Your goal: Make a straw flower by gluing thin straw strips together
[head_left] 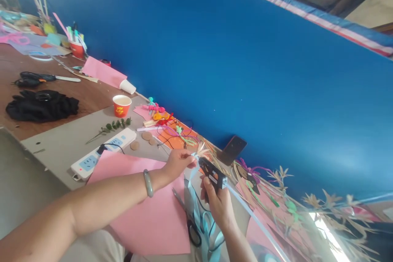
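Note:
My right hand (218, 204) is wrapped around a black hot glue gun (211, 171), with a long pale glue stick (254, 217) trailing from its back. The gun's nose points left, close to my left hand (178, 163). That hand is closed in a pinch on a light blue ribbon (191, 182), at the base of a pale dried-straw flower (203, 150). Whether the nozzle touches the ribbon cannot be made out. Below the hands, scissors (194, 232) with dark handles lie by a loose heap of ribbon, at the edge of a pink paper sheet (147, 221).
A white power strip (104, 153) with a plug lies left, near a leafy sprig (114, 126) and a red paper cup (122, 106). Coloured pipe-cleaner pieces (162, 118) and a phone (232, 150) line the blue wall (184, 49). A black cloth bundle (43, 106) sits far left.

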{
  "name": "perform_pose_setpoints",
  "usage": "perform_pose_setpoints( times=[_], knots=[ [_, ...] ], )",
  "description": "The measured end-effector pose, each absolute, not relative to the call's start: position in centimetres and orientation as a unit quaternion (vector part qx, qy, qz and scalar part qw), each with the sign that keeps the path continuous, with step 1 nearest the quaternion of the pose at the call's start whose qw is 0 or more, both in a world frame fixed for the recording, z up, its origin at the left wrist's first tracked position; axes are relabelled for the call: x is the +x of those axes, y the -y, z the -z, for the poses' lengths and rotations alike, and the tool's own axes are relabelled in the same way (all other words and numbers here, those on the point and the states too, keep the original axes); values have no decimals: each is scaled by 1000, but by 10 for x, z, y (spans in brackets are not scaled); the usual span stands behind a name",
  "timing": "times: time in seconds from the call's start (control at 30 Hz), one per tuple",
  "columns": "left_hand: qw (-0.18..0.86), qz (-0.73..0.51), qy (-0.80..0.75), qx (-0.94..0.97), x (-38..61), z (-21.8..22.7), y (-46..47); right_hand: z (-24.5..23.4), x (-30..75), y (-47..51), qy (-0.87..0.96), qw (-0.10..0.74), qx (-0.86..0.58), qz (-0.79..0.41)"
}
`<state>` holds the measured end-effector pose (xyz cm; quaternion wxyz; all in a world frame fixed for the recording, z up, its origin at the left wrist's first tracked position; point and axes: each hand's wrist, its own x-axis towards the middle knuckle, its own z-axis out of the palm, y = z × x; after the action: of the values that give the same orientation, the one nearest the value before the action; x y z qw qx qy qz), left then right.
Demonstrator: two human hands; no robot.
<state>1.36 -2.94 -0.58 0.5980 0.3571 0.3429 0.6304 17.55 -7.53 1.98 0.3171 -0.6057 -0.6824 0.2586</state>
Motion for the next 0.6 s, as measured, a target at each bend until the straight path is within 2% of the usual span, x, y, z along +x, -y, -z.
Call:
perform_pose_setpoints(
  times=[0.1, 0.37, 0.6],
  knots=[
    [607, -624, -349, 347, 16, 7, 29, -16, 178, 74, 692, 274, -604, -284],
    [650, -619, -318, 304, 17, 12, 28, -21, 175, 77, 682, 276, -616, -281],
    [653, -620, -318, 298, 19, 14, 29, -22, 177, 76, 685, 243, -643, -243]
  ],
)
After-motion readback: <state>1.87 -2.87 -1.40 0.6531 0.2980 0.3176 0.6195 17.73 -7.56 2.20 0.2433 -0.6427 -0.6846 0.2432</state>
